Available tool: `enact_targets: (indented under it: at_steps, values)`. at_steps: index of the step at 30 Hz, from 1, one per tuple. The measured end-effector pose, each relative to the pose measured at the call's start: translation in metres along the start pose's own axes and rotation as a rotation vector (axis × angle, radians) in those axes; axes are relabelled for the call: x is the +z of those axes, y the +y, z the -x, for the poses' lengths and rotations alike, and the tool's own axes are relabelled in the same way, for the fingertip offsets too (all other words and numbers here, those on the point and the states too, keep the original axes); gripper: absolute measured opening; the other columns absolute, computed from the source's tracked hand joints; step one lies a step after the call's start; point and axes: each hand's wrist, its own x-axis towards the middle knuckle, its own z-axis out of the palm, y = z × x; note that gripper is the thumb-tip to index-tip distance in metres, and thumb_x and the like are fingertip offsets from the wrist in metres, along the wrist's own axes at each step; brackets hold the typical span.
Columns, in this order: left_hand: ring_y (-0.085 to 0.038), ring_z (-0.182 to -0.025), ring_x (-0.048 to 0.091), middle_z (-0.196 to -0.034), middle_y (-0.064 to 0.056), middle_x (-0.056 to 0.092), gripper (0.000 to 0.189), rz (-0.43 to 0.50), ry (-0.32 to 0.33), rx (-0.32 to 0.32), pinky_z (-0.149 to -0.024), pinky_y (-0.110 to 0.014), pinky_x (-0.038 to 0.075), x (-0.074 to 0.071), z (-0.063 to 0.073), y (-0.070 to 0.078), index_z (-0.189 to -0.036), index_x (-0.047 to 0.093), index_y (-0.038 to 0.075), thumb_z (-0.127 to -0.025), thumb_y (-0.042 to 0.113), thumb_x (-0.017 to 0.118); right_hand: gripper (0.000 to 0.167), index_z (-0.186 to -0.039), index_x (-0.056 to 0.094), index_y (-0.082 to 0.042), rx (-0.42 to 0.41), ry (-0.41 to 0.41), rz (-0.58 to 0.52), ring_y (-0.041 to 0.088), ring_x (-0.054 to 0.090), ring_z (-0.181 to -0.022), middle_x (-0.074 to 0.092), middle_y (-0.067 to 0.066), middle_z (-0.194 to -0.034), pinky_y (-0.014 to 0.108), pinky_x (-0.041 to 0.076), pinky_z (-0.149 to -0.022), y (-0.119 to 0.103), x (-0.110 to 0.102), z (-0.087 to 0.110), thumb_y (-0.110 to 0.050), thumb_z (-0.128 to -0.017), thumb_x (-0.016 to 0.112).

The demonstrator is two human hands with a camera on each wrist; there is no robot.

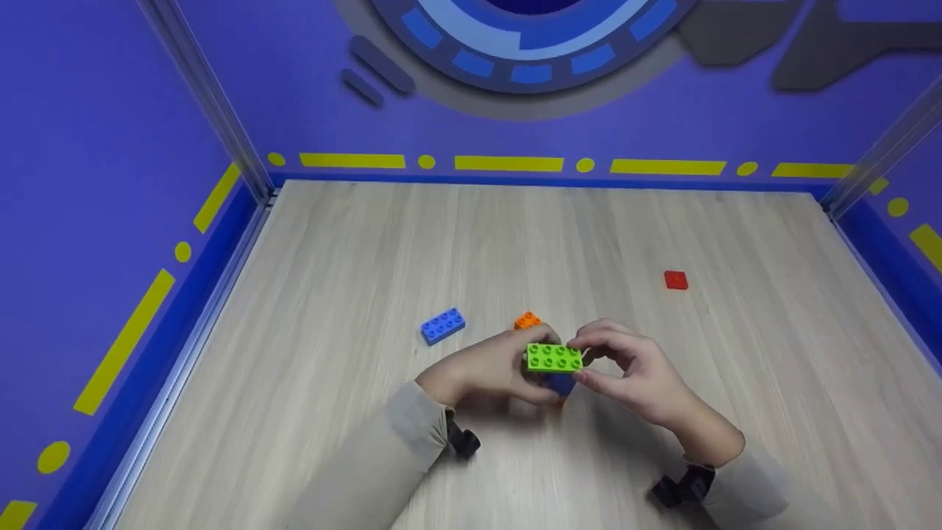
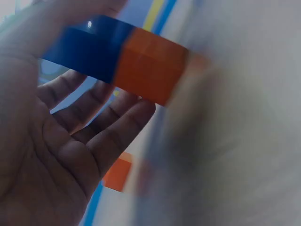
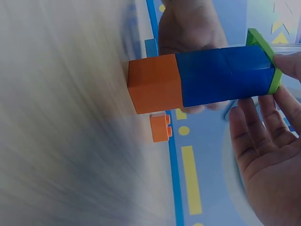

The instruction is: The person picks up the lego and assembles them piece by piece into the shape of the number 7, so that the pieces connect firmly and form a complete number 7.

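Note:
My left hand [image 1: 494, 366] grips a stack of toy building bricks from the side, thumb and fingers around its blue bricks [image 3: 221, 76]. Below the blue, an orange brick [image 3: 156, 84] forms the stack's lower end, close over the table. On top lies a thin bright green brick [image 1: 554, 358] with rows of studs facing up. My right hand [image 1: 651, 379] pinches the green brick at its right end between thumb and fingers. In the left wrist view the blue part [image 2: 91, 49] and the orange part [image 2: 150, 66] show, but the green top is out of sight.
A loose blue brick [image 1: 443, 326] lies on the wooden table [image 1: 353, 243], left of the hands. Just beyond the left hand sits a small orange brick [image 1: 527, 320], partly hidden. Farther back on the right is a flat red brick [image 1: 675, 280]. Blue panels [image 1: 500, 132] enclose the table.

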Motion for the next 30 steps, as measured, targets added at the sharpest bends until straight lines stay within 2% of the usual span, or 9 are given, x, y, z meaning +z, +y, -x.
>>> enact_targets:
  at_steps: [3,7,13,16,23,30]
  values:
    - [-0.004,-0.109,0.064,-0.125,0.002,0.070,0.052,0.031,0.037,0.019,-0.102,-0.026,0.054,-0.005,0.003,0.010,-0.136,0.064,0.015,-0.093,0.028,0.091,0.037,-0.125,0.078,0.002,-0.025,0.006,-0.015,0.010,0.071,-0.111,0.073,0.009,-0.123,0.024,0.062,-0.094,-0.001,0.001,0.000,0.017,-0.091,0.080]
    - [-0.004,-0.105,0.065,-0.119,0.001,0.070,0.044,0.039,0.090,0.065,-0.095,-0.030,0.057,-0.007,0.005,0.019,-0.131,0.066,0.012,-0.095,0.028,0.086,0.038,-0.125,0.078,0.001,-0.031,0.004,-0.020,0.010,0.071,-0.110,0.073,0.011,-0.123,0.024,0.062,-0.094,-0.001,0.002,-0.001,0.018,-0.091,0.079]
    - [-0.007,-0.100,0.066,-0.116,0.001,0.070,0.033,-0.022,0.146,0.105,-0.087,-0.035,0.061,-0.004,0.009,0.028,-0.124,0.069,0.012,-0.098,0.026,0.084,0.037,-0.126,0.076,0.003,-0.013,-0.011,-0.036,0.010,0.071,-0.111,0.072,0.009,-0.124,0.025,0.062,-0.094,-0.001,0.001,-0.001,0.018,-0.092,0.079]
    - [-0.009,-0.105,0.066,-0.118,-0.001,0.071,0.032,-0.033,0.154,0.125,-0.090,-0.032,0.059,-0.004,0.010,0.030,-0.123,0.070,0.012,-0.097,0.025,0.084,0.038,-0.127,0.075,0.002,0.003,-0.021,-0.047,0.010,0.071,-0.112,0.072,0.012,-0.126,0.025,0.062,-0.095,-0.001,0.001,0.000,0.017,-0.093,0.079]
    - [-0.004,-0.109,0.064,-0.121,-0.008,0.073,0.032,0.004,0.194,0.151,-0.091,-0.021,0.055,0.000,0.008,0.033,-0.120,0.070,0.009,-0.094,0.017,0.087,0.039,-0.129,0.075,0.001,-0.006,-0.014,-0.042,0.011,0.071,-0.114,0.072,0.015,-0.128,0.025,0.061,-0.096,-0.001,0.003,0.000,0.017,-0.093,0.078]
    - [-0.004,-0.111,0.065,-0.123,-0.012,0.072,0.029,0.026,0.208,0.177,-0.096,-0.025,0.058,0.005,0.005,0.034,-0.114,0.068,0.004,-0.092,0.010,0.086,0.037,-0.121,0.077,0.000,-0.071,0.051,-0.036,0.011,0.071,-0.109,0.072,0.016,-0.119,0.023,0.061,-0.094,0.000,0.007,0.000,0.020,-0.090,0.079]
